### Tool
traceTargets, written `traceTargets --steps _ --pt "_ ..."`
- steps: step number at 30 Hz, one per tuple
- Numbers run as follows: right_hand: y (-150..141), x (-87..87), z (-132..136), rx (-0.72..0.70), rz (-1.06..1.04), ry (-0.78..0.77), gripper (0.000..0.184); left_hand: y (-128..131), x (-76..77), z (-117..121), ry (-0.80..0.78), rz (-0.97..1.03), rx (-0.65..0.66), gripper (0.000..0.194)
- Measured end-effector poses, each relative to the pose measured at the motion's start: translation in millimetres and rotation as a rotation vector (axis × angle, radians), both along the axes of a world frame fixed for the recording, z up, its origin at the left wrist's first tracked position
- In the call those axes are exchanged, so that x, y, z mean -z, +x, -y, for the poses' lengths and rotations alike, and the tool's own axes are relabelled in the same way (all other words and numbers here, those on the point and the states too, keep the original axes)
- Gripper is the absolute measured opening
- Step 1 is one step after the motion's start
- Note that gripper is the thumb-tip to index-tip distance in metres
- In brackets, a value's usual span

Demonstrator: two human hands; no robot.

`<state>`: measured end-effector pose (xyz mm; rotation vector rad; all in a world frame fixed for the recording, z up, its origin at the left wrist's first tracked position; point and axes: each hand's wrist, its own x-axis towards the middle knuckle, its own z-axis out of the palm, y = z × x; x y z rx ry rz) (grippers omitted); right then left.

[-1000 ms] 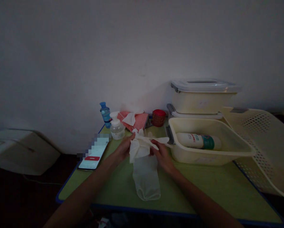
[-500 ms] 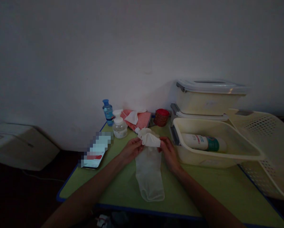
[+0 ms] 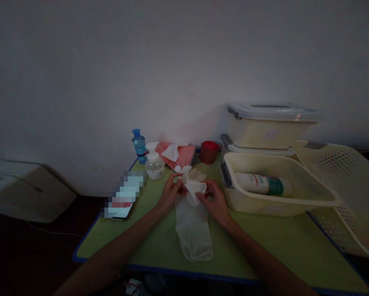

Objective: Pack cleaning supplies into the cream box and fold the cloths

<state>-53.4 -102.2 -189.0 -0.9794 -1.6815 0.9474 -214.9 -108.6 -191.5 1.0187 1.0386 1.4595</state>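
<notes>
A thin, see-through white sock-like piece (image 3: pixel 194 232) lies lengthwise on the green table, its rounded end towards me. Bunched, more opaque white folds form its far end. At the left side of these folds my left hand (image 3: pixel 170 193) is closed, thumb and fingers pinching the material. My right hand (image 3: pixel 214 201) grips a loose white flap (image 3: pixel 195 192) from the right, thumb against the fingers. Some fingertips are hidden behind the folds. Exactly what kind of item it is, I cannot make out.
A phone (image 3: pixel 125 195) and pump bottle (image 3: pixel 155 166) stand left, near a blue bottle (image 3: pixel 139 146). Behind are a red-patterned tissue pack (image 3: pixel 186 155) and red round basket (image 3: pixel 209 152). Right: an open cream bin (image 3: pixel 283 205) holding a white-green bottle (image 3: pixel 264 183), lidded boxes (image 3: pixel 270 131), a perforated basket (image 3: pixel 351 181).
The white flap, stretched straight between both hands before, now hangs folded and creased. My right hand has shifted slightly left and down on it. My left hand has moved slightly too.
</notes>
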Motion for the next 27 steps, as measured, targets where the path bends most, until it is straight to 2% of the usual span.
traceTargets --steps 2,5,9,12,15,20,23,25,27 --pt "0 2.3 -2 -0.01 -0.023 -0.031 0.018 -1 -0.8 0 0.061 -0.07 -0.008 0.046" --pt "1 2.8 -3 -0.04 -0.048 -0.023 0.015 -2 -1.4 1 0.189 -0.185 -0.023 0.044" --pt "3 0.4 -1 -0.085 -0.036 0.004 0.016 -3 -2.6 6 0.396 -0.486 -0.057 0.045" --pt "4 -1.7 0 -0.084 0.013 0.076 0.016 -2 -2.8 10 0.473 -0.644 -0.108 0.029" --pt "3 -4.4 3 -0.076 0.068 0.168 0.015 -1 -2.3 13 0.508 -0.693 -0.119 0.016" --pt "-2 -10.9 12 -0.025 0.146 0.247 0.011 -2 -8.6 12 0.559 -0.688 -0.132 0.006" --pt "-6 -26.7 18 0.063 0.224 0.312 0.012 -3 -22.7 8 0.58 -0.67 -0.096 0.004" --pt "-7 -47.9 22 0.109 0.332 0.399 0.013 -3 -36.4 6 0.587 -0.634 -0.068 0.003" --pt "-8 -77.1 23 0.114 0.447 0.487 0.015 -3 -52.2 2 0.56 -0.566 -0.09 0.005"
